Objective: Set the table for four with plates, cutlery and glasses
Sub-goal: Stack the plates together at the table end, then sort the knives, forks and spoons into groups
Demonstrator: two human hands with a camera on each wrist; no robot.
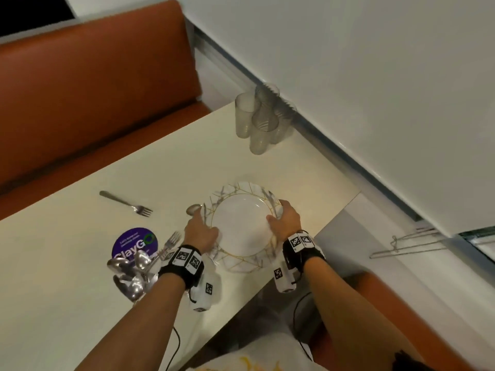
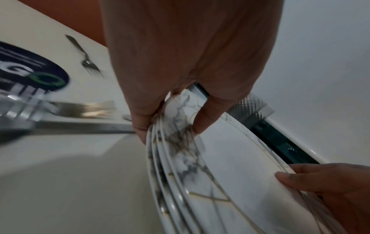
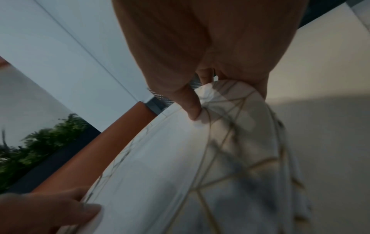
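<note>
- While both hands grip the stack of plates (image 1: pixel 242 226) at lower centre of the head view, the stack lies flat on the table (image 1: pixel 67 263); left hand (image 1: pixel 200 234) on its left rim, right hand (image 1: pixel 285 219) on its right rim; neither hand is nearer, since both touch it.
- Left wrist view: left thumb on top of the upper plate's rim, fingers (image 2: pixel 140 125) curled under the edges; several rims show, fanned slightly; count uncertain, three or four.
- Right wrist view: right thumb (image 3: pixel 190 106) presses the top plate's marbled, gold-lined rim; other fingers mostly hidden behind the rim.
- Judgement: the coming move turns on whether the top plate alone or the whole stack comes up; cannot tell which.
- Lone fork (image 1: pixel 126 203) left of centre, long axis running upper left to lower right; spoon (image 1: pixel 194 209) touching the stack's left edge; bundled cutlery (image 1: pixel 134 274) lower left.
- Glasses (image 1: pixel 261 117) clustered above centre, well apart from the hands.
- Writing: purple round sticker (image 1: pixel 134 243) reads "ClayGo"; smaller lines illegible.
</note>
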